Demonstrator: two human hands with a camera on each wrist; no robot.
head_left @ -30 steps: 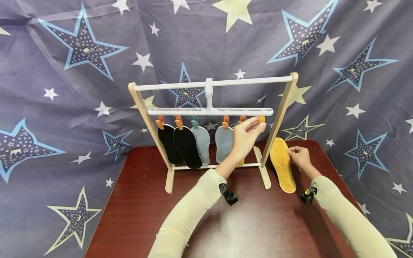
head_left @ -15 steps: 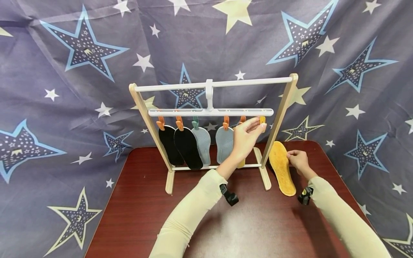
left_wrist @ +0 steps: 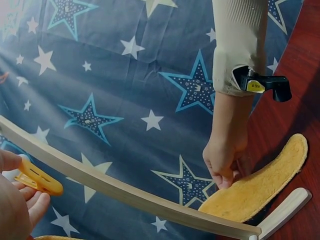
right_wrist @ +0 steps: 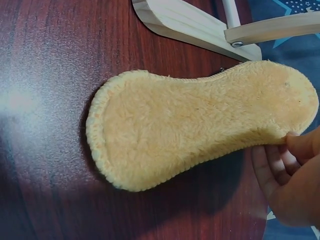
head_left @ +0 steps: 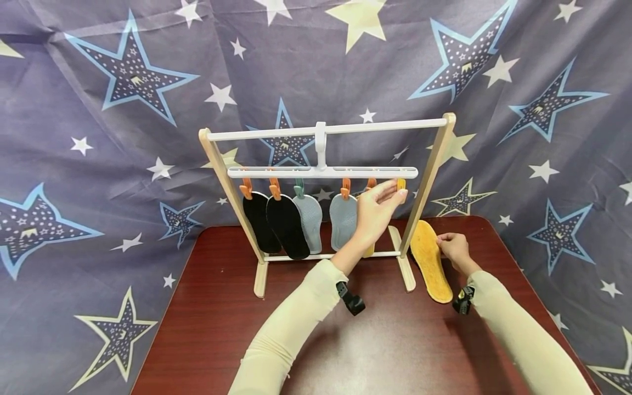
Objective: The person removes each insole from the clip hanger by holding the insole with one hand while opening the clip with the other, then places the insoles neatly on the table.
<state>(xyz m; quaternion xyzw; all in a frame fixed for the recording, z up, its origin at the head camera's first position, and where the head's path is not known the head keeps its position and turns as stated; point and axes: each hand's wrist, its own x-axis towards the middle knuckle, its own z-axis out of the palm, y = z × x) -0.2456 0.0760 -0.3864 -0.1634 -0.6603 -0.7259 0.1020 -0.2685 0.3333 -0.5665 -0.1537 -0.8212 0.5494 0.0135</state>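
My left hand (head_left: 375,211) pinches a yellow clothespin (head_left: 401,188) at the right end of the white hanger bar (head_left: 323,172). The same yellow clothespin (left_wrist: 40,179) shows between thumb and fingers in the left wrist view. With thumb and fingers my right hand (head_left: 456,250) pinches the edge of a yellow fuzzy insole (head_left: 430,262), right of the rack's right leg. In the right wrist view the insole (right_wrist: 185,117) is tilted, its wide end low over the table. Behind my left hand and forearm another yellow insole (head_left: 368,250) is mostly hidden.
Two black insoles (head_left: 286,227) and two grey insoles (head_left: 343,220) hang from orange and green clothespins. A wooden rack (head_left: 428,181) carries the hanger, its feet on the dark red table (head_left: 380,340). A starry cloth (head_left: 99,219) stands behind.
My right hand has moved slightly left and down with the yellow insole, toward the rack's right foot. My left hand stays at the yellow clothespin.
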